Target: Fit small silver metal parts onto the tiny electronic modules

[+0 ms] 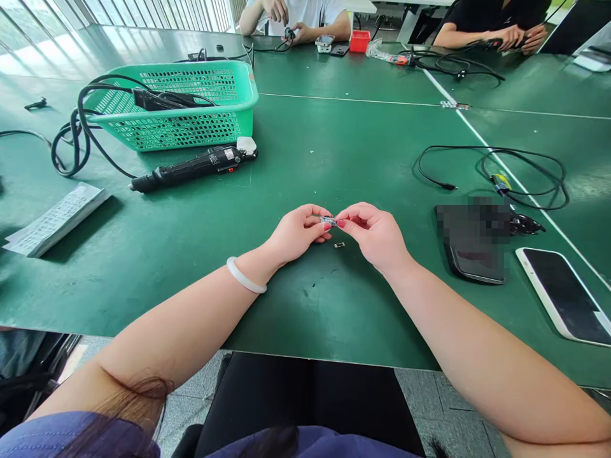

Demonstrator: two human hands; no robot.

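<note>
My left hand (298, 230) and my right hand (372, 232) meet over the middle of the green table (305, 299). Both pinch the ends of one small silvery part (329, 221) between thumb and fingertips, just above the tabletop. A second tiny metal piece (339, 245) lies on the table right under my right thumb. A white bangle (244, 277) circles my left wrist.
A black electric screwdriver (191, 168) lies left of centre, its cord looping into a green basket (181, 105). A paper sheet (55, 219) sits far left. Right: a dark phone (475, 245), a white phone (566, 296), a black cable (501, 172). Two people work at the far edge.
</note>
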